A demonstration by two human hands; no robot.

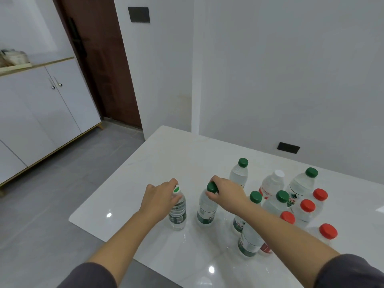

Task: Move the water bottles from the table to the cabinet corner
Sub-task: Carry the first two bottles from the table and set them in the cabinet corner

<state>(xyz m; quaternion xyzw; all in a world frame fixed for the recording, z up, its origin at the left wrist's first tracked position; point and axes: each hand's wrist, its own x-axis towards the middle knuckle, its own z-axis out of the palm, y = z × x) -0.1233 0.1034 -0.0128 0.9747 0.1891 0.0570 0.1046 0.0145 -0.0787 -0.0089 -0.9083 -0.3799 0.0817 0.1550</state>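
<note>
Several clear water bottles stand upright on the white table (145,173). My left hand (160,196) grips the neck of a bottle with a green-and-white cap (177,213) at the left of the group. My right hand (226,194) grips the dark green cap of the bottle beside it (205,210). Both bottles stand on the tabletop. To the right stand more bottles with green caps (239,173), a white-capped one (272,183) and red-capped ones (307,208). My right forearm hides parts of some of them.
A white cabinet (41,121) with a wooden top edge stands against the left wall, a bundle (12,57) on its top. Grey tiled floor (62,194) lies between it and the table. A brown door (99,59) is behind, white walls to the right.
</note>
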